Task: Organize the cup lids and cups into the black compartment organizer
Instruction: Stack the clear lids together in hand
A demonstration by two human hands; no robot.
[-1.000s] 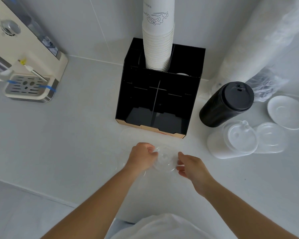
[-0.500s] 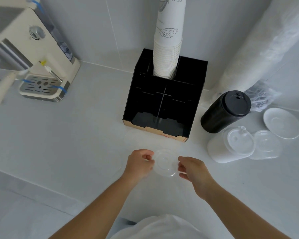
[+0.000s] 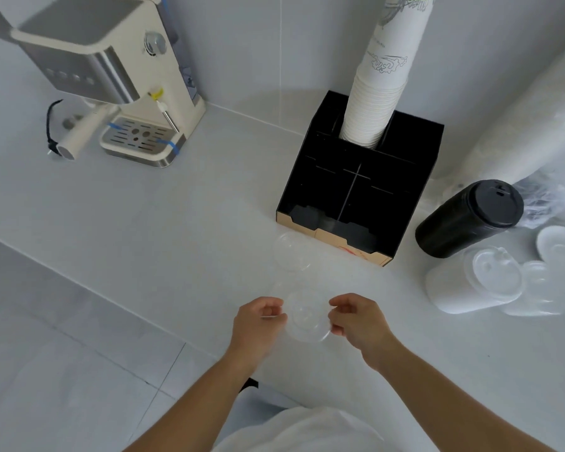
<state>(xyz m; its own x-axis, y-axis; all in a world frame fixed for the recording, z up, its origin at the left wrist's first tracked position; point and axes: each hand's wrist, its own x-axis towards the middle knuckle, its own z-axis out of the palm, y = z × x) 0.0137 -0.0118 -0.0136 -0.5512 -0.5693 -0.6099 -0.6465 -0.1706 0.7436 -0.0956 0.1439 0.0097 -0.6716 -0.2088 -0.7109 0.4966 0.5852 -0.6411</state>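
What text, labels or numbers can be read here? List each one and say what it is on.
None can be read.
Paper cup stack: line-drawn cloud motif and a small line of print, too blurred to read; coloured print at the top is cut off.
Black compartment organizer: red marks on its tan front edge, illegible.
Espresso machine: no legible labels.

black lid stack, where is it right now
In the head view the black lid stack lies on its side on the counter, right of the black organizer and just behind the white lid stack.
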